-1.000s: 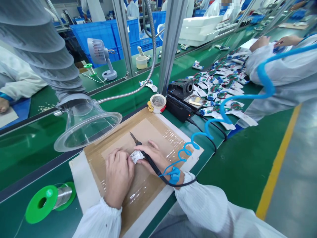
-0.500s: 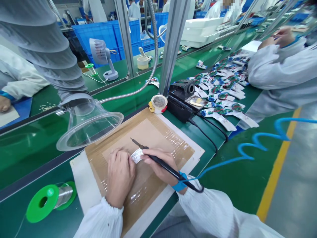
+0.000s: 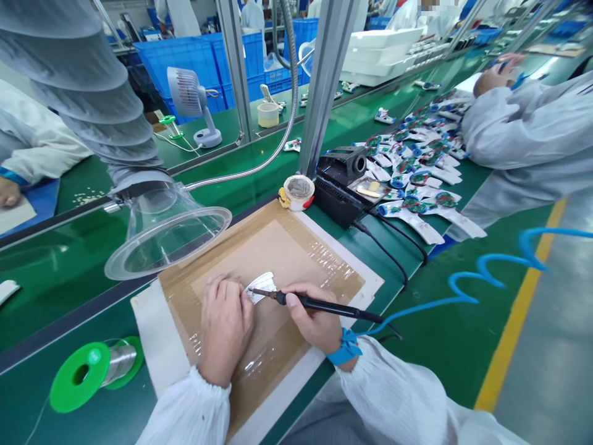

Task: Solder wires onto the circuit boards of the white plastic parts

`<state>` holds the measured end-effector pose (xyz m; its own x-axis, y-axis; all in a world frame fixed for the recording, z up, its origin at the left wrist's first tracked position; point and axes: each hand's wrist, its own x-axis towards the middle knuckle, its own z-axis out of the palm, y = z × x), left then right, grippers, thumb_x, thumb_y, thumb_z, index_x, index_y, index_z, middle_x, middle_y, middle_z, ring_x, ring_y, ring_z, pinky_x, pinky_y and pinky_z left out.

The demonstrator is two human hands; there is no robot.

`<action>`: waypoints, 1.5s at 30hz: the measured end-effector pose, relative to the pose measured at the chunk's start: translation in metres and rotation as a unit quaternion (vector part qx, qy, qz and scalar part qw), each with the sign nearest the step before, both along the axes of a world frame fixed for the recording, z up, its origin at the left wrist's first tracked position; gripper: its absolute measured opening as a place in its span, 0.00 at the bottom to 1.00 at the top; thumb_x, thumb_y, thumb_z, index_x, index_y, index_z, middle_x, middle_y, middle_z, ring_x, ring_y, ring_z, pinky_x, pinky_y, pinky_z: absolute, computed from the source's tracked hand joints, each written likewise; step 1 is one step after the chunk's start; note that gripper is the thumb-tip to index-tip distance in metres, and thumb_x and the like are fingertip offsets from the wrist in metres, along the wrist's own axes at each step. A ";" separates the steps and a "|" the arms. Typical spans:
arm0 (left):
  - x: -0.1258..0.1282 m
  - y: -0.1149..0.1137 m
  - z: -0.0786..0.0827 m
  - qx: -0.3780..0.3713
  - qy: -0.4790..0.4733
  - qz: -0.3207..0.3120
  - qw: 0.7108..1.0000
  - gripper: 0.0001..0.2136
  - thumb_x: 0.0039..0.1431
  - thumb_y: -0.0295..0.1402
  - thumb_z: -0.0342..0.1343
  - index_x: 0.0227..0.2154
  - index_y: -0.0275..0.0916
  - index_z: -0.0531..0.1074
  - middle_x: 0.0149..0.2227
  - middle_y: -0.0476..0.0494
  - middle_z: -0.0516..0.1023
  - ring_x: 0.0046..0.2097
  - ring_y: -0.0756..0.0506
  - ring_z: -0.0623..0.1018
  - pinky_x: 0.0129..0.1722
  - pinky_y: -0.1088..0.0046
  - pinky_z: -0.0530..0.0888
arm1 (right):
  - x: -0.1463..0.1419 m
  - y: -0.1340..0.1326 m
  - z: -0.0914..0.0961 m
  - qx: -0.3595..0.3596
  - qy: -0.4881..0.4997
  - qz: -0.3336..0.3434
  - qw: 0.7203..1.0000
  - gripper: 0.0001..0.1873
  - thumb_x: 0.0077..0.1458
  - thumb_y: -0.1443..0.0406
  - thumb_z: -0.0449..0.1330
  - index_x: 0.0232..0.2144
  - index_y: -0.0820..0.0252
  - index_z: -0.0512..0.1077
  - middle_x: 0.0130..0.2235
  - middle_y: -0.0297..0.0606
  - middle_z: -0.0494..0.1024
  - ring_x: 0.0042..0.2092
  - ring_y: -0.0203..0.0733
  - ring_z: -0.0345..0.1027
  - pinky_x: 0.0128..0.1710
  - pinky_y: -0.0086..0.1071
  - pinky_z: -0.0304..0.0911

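Observation:
My right hand (image 3: 317,318) is closed around the black handle of a soldering iron (image 3: 324,304). The iron's tip points left and lies over a small white curved board (image 3: 265,282) with dark markings; whether it touches is too fine to tell. My left hand (image 3: 227,327) rests on the cardboard with curled fingers, thumb and forefinger closed at the board's left end, which they partly hide. Under both hands lies a cardboard work mat (image 3: 273,346) with clear tape on it.
A clear fume hood (image 3: 169,241) hangs at the left, above a green solder spool (image 3: 81,377). Behind the mat are a small round pot (image 3: 298,191) and a black soldering station (image 3: 340,191). Several white assemblies (image 3: 417,216) are heaped at the right, near a co-worker's sleeve (image 3: 523,130).
My right hand has let go of the white board's right end and moved slightly right. The soldering iron's tip has come down onto or over the board. A white item has appeared at the far left.

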<state>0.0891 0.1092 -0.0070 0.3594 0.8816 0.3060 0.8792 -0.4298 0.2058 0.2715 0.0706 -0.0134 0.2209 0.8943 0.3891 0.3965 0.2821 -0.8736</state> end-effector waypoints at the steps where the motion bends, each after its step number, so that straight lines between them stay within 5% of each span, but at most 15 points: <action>1: 0.000 0.000 0.000 -0.001 -0.001 0.001 1.000 0.05 0.66 0.26 0.47 0.34 0.41 0.64 0.37 0.40 0.73 0.56 0.35 0.71 0.62 0.50 0.67 | 0.000 0.000 0.000 -0.002 -0.001 0.002 1.000 0.07 0.61 0.63 0.59 0.35 0.56 0.78 0.32 0.36 0.84 0.32 0.40 0.80 0.34 0.31 0.74; 16: 0.001 0.000 0.001 -0.002 0.001 0.006 1.000 0.06 0.66 0.27 0.47 0.33 0.42 0.64 0.36 0.41 0.73 0.56 0.36 0.71 0.62 0.51 0.66 | 0.000 0.002 -0.001 -0.019 0.006 0.011 1.000 0.07 0.61 0.64 0.59 0.35 0.55 0.78 0.32 0.35 0.85 0.33 0.39 0.80 0.34 0.30 0.74; 27: 0.001 0.000 0.000 0.001 0.005 0.004 1.000 0.06 0.66 0.27 0.47 0.33 0.41 0.64 0.36 0.40 0.74 0.56 0.36 0.71 0.62 0.50 0.66 | 0.002 -0.002 -0.010 -0.005 0.065 -0.059 0.996 0.08 0.64 0.62 0.59 0.39 0.54 0.78 0.35 0.37 0.85 0.35 0.42 0.81 0.36 0.34 0.77; 36: -0.001 0.001 0.000 -0.004 0.009 0.008 1.000 0.06 0.67 0.27 0.47 0.32 0.40 0.63 0.37 0.40 0.73 0.55 0.36 0.72 0.62 0.51 0.67 | 0.002 0.005 -0.006 -0.023 0.056 0.066 0.996 0.12 0.68 0.65 0.57 0.51 0.51 0.75 0.40 0.35 0.86 0.42 0.41 0.82 0.46 0.35 0.77; 39: -0.001 0.001 -0.001 -0.002 0.010 0.013 1.000 0.06 0.67 0.27 0.47 0.32 0.40 0.63 0.37 0.40 0.73 0.55 0.36 0.72 0.62 0.51 0.67 | -0.001 0.020 -0.013 0.014 -0.042 0.142 0.989 0.14 0.64 0.67 0.60 0.52 0.51 0.73 0.50 0.39 0.83 0.52 0.44 0.78 0.60 0.44 0.68; 41: 0.000 0.001 0.000 0.000 0.012 0.015 1.000 0.06 0.67 0.27 0.47 0.32 0.40 0.63 0.37 0.40 0.73 0.55 0.36 0.73 0.60 0.51 0.69 | -0.004 0.031 -0.022 0.044 -0.104 0.195 0.974 0.25 0.58 0.67 0.66 0.57 0.52 0.68 0.56 0.43 0.79 0.59 0.49 0.73 0.67 0.51 0.58; 45: 0.003 0.000 0.001 -0.001 0.016 0.018 1.000 0.05 0.66 0.27 0.48 0.33 0.39 0.65 0.39 0.38 0.75 0.53 0.35 0.74 0.60 0.51 0.69 | -0.008 0.045 -0.042 0.048 -0.152 0.234 0.959 0.32 0.59 0.69 0.64 0.63 0.52 0.61 0.57 0.43 0.78 0.59 0.48 0.73 0.69 0.56 0.52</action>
